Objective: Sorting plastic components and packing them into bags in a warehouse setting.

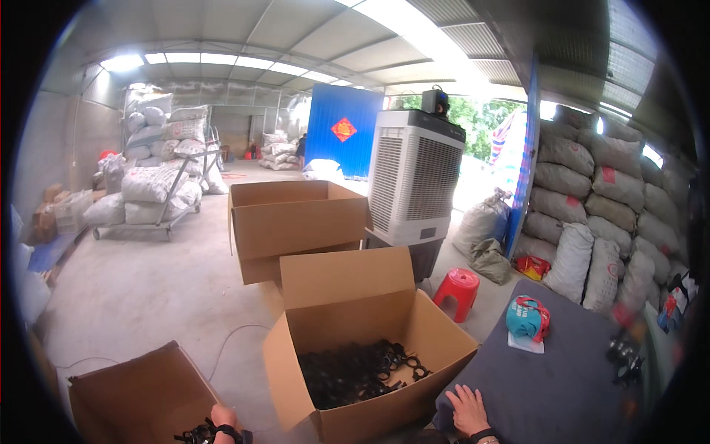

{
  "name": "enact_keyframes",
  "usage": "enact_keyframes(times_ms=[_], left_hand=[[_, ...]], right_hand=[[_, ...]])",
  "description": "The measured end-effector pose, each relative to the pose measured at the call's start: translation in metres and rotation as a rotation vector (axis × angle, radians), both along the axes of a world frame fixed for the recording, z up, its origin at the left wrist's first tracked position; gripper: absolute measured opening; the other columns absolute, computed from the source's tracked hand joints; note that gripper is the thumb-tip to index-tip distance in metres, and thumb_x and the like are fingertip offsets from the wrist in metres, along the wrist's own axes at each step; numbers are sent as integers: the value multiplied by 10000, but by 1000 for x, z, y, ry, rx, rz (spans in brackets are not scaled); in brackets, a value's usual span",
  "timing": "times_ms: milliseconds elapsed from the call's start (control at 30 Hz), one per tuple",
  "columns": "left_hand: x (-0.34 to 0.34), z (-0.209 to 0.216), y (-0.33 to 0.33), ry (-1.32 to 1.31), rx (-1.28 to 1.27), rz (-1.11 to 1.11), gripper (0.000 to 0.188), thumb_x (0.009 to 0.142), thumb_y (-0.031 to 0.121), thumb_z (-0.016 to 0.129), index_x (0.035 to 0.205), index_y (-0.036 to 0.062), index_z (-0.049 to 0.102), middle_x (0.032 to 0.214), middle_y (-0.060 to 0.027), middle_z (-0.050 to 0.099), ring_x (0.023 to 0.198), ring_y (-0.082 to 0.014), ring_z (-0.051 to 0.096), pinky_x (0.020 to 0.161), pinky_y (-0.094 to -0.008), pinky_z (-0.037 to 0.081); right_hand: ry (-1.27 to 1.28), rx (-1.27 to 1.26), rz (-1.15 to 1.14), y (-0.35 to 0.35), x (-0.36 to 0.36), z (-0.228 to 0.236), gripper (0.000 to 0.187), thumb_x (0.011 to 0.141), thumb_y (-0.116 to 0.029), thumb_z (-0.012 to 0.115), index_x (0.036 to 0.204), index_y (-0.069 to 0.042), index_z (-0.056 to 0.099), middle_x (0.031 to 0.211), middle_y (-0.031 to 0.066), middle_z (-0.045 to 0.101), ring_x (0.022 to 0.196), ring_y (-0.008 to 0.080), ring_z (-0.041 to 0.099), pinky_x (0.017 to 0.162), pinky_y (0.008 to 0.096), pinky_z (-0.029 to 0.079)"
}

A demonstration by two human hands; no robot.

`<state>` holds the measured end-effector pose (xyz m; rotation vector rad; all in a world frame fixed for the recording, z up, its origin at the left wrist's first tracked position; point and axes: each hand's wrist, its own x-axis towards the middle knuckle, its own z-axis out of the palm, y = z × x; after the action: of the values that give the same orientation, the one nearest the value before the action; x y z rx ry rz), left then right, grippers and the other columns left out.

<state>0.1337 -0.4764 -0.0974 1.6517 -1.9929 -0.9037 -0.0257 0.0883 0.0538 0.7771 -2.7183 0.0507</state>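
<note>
My left hand (224, 416), with a dark band at its wrist, is at the right side of the lower-left cardboard box (137, 392). Its fingers look curled in; what they hold, if anything, is hidden. Beside it lie small black parts (196, 431) in that box. My right hand (467, 409) rests flat, fingers spread, on the near left corner of a table with a dark grey cloth (547, 362). Between my hands stands an open cardboard box (384, 422), its flaps up, holding a heap of black ring-shaped parts (347, 374).
Behind stand another open carton (296, 222), an air cooler (414, 177) and a red stool (457, 292). A teal and red bundle (528, 318) lies on the table. Stuffed sacks (577, 181) are stacked at right; a loaded trolley (159, 222) stands far left. A cable (222, 344) crosses the floor.
</note>
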Motion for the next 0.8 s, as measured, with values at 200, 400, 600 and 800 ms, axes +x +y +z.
enact_keyframes(times_ms=[200, 400, 600, 800], left_hand=[[-8, -12, -3, 20, -59, 11, 189, 715, 158, 665, 804, -8, 660, 838, -229, 645, 855, -399, 620, 735, -438, 498], [-8, -6, -1, -17, -34, 24, 170, 719, 122, 634, 807, -21, 661, 844, -241, 643, 855, -401, 622, 750, -433, 501], [-8, 3, 3, -41, -30, 12, 183, 727, 127, 614, 818, -23, 667, 850, -243, 642, 858, -399, 624, 758, -437, 501], [-10, -11, -2, -68, -46, 34, 170, 705, 114, 626, 811, -13, 667, 862, -235, 645, 861, -392, 626, 762, -435, 503]], right_hand=[[50, -27, -12, 1, 6, 2, 516, 795, -37, 446, 1303, -127, 437, 1374, 145, 390, 1293, 318, 328, 1070, 485, 233], [60, -9, -5, 2, 4, -1, 550, 785, -29, 463, 1323, -128, 411, 1388, 134, 376, 1299, 312, 320, 1072, 489, 230], [48, -11, -8, 1, 6, 2, 545, 788, -32, 461, 1321, -131, 410, 1389, 135, 374, 1300, 314, 317, 1070, 495, 230], [67, -15, 4, 3, 4, -2, 538, 788, -30, 452, 1315, -130, 413, 1382, 144, 379, 1295, 320, 322, 1065, 504, 232]])
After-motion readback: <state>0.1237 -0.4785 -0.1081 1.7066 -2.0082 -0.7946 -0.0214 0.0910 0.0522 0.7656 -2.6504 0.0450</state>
